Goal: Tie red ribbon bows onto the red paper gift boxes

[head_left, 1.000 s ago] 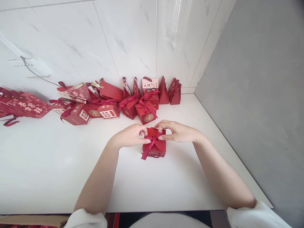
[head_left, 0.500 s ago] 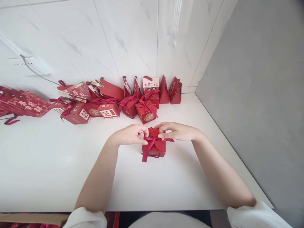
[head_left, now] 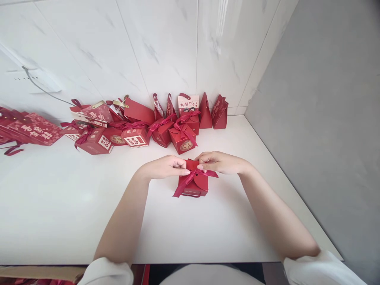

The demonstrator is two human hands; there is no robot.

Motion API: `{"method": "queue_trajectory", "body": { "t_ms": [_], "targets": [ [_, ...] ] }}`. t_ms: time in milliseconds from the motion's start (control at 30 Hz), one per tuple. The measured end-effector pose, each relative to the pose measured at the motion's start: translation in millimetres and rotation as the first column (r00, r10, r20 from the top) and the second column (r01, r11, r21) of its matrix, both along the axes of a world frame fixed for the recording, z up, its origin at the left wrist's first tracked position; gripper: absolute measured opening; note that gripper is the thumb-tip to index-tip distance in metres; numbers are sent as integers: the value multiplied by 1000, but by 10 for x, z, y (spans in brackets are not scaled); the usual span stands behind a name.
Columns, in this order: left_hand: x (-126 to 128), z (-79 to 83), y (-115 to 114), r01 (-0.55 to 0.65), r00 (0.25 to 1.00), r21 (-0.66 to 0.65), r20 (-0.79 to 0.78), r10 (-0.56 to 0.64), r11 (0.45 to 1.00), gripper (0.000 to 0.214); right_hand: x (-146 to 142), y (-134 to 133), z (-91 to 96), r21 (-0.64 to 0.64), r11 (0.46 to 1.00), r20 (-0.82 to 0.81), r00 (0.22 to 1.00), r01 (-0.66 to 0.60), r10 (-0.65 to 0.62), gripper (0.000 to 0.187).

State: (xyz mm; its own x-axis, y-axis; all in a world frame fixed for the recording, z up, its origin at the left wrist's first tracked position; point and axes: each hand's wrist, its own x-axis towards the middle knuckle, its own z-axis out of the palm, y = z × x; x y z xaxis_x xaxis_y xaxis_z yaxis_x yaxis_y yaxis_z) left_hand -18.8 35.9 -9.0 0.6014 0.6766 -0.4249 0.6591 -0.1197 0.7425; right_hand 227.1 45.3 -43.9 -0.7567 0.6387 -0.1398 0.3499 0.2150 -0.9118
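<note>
A small red gift box [head_left: 200, 185] stands on the white table in front of me, its top flaps folded together. Across the top runs a dark red ribbon [head_left: 184, 185], knotted near the middle, with one tail hanging to the front left and the other lying to the right. My left hand [head_left: 168, 166] is closed, thumb and fingers pinching the ribbon at the left of the knot. From the right, my right hand [head_left: 219, 162] pinches the ribbon close by. The fingertips partly cover the knot and the back of the box.
Several red gift boxes with ribbons [head_left: 182, 138] stand in a row along the tiled wall [head_left: 166, 47]. More red bags [head_left: 35, 128] lie at the far left. A grey panel [head_left: 320, 118] borders the table [head_left: 89, 206] on the right. Below the front edge sits a cardboard box [head_left: 41, 272].
My left fingers have moved slightly right and up towards the knot. The ribbon's left tail has swung outward to the left. Both hands stay at the box.
</note>
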Motion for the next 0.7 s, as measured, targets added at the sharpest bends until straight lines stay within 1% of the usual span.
{"method": "queue_trajectory", "body": {
  "t_ms": [167,367,567,700],
  "targets": [
    [-40,-34,42,29,999,-13,-36,-30,999,38,1,-3,-3,3,1000,35,999,15,-15,36],
    [-61,-25,64,86,995,-1,-55,-86,996,35,5,10,-13,-9,1000,52,999,6,-5,37],
    [-58,-29,65,143,989,5,-46,-143,990,32,34,37,-30,-42,999,23,1000,-14,15,35],
    [-44,-20,50,141,989,-15,-52,-141,990,30,72,62,-39,-85,995,-6,999,-48,47,36]
  ]
}}
